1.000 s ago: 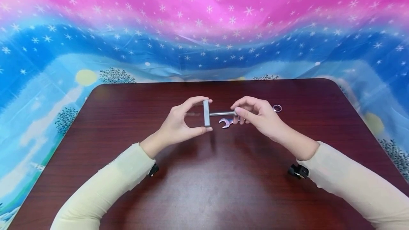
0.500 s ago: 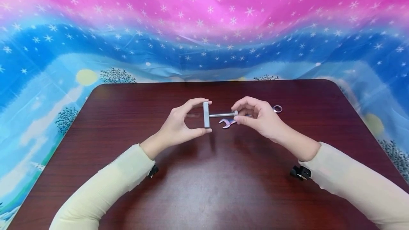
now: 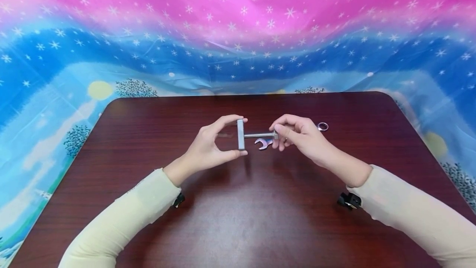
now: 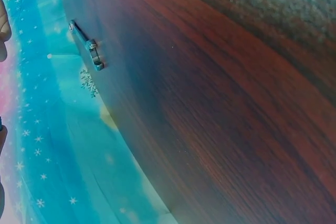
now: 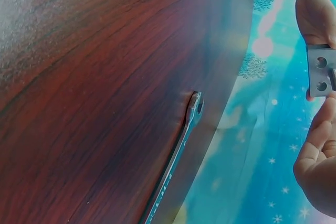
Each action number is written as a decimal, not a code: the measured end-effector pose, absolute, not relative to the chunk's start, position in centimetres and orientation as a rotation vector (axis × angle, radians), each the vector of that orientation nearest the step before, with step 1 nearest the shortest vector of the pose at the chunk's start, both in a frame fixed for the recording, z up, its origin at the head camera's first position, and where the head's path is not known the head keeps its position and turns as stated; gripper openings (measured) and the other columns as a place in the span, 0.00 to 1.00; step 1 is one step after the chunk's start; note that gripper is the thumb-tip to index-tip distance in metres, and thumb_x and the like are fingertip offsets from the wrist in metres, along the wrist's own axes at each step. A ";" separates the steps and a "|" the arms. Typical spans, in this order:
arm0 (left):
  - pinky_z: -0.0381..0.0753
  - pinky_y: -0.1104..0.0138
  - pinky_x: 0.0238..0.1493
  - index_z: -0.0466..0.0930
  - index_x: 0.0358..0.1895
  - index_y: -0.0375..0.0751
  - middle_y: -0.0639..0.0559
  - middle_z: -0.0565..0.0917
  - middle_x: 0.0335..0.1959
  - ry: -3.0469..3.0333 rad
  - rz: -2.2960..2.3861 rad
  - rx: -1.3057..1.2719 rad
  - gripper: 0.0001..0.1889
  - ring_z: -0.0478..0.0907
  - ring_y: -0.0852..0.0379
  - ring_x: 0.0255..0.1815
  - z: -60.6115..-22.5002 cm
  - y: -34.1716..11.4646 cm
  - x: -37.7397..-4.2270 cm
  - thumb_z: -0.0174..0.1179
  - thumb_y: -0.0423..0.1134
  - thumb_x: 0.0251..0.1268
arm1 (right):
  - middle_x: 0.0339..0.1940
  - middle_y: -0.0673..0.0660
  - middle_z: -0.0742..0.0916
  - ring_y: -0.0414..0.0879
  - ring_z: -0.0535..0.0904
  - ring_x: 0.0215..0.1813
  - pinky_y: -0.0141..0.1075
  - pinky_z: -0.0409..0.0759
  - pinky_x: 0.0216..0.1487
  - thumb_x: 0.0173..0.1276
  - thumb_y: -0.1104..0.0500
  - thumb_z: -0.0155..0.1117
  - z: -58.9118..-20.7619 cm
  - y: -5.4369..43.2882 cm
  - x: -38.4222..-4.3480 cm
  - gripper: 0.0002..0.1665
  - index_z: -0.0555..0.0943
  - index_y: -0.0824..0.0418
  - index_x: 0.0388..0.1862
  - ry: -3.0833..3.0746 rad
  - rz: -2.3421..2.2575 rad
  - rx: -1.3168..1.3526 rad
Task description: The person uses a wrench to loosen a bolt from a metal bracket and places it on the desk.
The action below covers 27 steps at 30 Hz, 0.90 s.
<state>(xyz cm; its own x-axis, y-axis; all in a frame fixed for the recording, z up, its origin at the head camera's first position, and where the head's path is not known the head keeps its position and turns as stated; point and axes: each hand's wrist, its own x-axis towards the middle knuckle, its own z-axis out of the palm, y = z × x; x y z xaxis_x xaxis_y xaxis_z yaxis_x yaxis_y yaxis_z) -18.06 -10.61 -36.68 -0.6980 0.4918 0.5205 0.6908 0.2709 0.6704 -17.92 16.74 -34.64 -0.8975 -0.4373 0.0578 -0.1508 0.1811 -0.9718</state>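
My left hand grips a grey metal plate on edge between thumb and fingers, above the table. In the right wrist view the plate shows round holes through its face. A long bolt sticks out of the plate's right side, level with the table. My right hand pinches the bolt's head between thumb and fingers. Behind and below that hand lies a combination wrench, its open end to the left; the hand hides its middle. At the left edge of the left wrist view only parts of the fingers appear.
The dark red wooden table has rounded far corners. A pink and blue patterned cloth hangs behind it and along the sides. The wrench's ring end points to the far right.
My right thumb and fingers shift on the bolt's head: the thumb drops below it half a second ago and is back over it now. The left hand and plate stay nearly still.
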 end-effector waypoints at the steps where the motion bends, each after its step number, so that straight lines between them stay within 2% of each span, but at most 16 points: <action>1: 0.85 0.65 0.54 0.71 0.66 0.44 0.55 0.83 0.60 -2.326 -1.396 -1.105 0.39 0.80 0.61 0.59 -36.7 -10.6 -18.1 0.79 0.38 0.47 | 0.25 0.53 0.87 0.49 0.82 0.28 0.37 0.85 0.33 0.77 0.61 0.55 -34.6 16.7 -17.9 0.12 0.78 0.69 0.50 2.224 -1.787 -0.565; 5: 0.85 0.65 0.54 0.71 0.66 0.45 0.56 0.82 0.60 -2.322 -1.396 -1.109 0.40 0.80 0.62 0.59 -36.7 -10.6 -18.1 0.79 0.38 0.47 | 0.25 0.53 0.87 0.47 0.82 0.29 0.34 0.84 0.34 0.75 0.63 0.58 -34.7 16.6 -17.9 0.11 0.77 0.71 0.49 2.253 -1.796 -0.585; 10: 0.86 0.60 0.54 0.70 0.67 0.46 0.56 0.82 0.60 -2.307 -1.402 -1.100 0.40 0.79 0.63 0.59 -36.6 -10.7 -18.2 0.79 0.38 0.47 | 0.35 0.52 0.84 0.42 0.79 0.33 0.29 0.79 0.33 0.67 0.70 0.63 -34.6 16.5 -17.5 0.11 0.78 0.67 0.48 2.387 -1.780 -0.697; 15: 0.85 0.63 0.54 0.70 0.67 0.47 0.57 0.82 0.60 -2.297 -1.389 -1.084 0.41 0.79 0.63 0.60 -36.5 -10.8 -18.4 0.79 0.38 0.46 | 0.37 0.52 0.83 0.41 0.78 0.33 0.29 0.76 0.31 0.66 0.71 0.64 -34.4 16.2 -17.4 0.12 0.79 0.66 0.48 2.442 -1.753 -0.725; 20: 0.84 0.64 0.55 0.71 0.67 0.50 0.58 0.82 0.60 -2.327 -1.367 -1.089 0.40 0.78 0.63 0.60 -36.5 -10.8 -18.2 0.79 0.39 0.47 | 0.32 0.53 0.84 0.44 0.80 0.33 0.31 0.82 0.36 0.71 0.64 0.62 -34.2 16.4 -17.5 0.10 0.80 0.64 0.49 2.416 -1.700 -0.594; 24: 0.84 0.63 0.55 0.71 0.67 0.49 0.59 0.82 0.60 -2.336 -1.356 -1.106 0.40 0.78 0.63 0.60 -36.5 -10.7 -18.0 0.79 0.40 0.47 | 0.26 0.53 0.86 0.45 0.81 0.29 0.35 0.85 0.35 0.76 0.61 0.56 -34.2 16.5 -17.7 0.12 0.79 0.68 0.50 2.291 -1.726 -0.529; 27: 0.83 0.64 0.55 0.71 0.67 0.47 0.58 0.82 0.60 -2.319 -1.356 -1.114 0.40 0.79 0.63 0.60 -36.4 -10.7 -18.0 0.79 0.40 0.47 | 0.25 0.53 0.87 0.44 0.82 0.27 0.36 0.85 0.33 0.78 0.61 0.52 -34.2 16.4 -17.8 0.14 0.77 0.72 0.49 2.199 -1.771 -0.518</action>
<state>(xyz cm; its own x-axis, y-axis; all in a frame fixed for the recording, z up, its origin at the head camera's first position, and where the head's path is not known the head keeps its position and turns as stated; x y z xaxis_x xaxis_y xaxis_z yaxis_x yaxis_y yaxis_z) -17.96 -10.72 -36.41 -0.6834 0.4947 0.5369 0.7105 0.2816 0.6449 -17.76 16.43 -34.22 -0.8994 -0.4368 0.0132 -0.1060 0.1888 -0.9763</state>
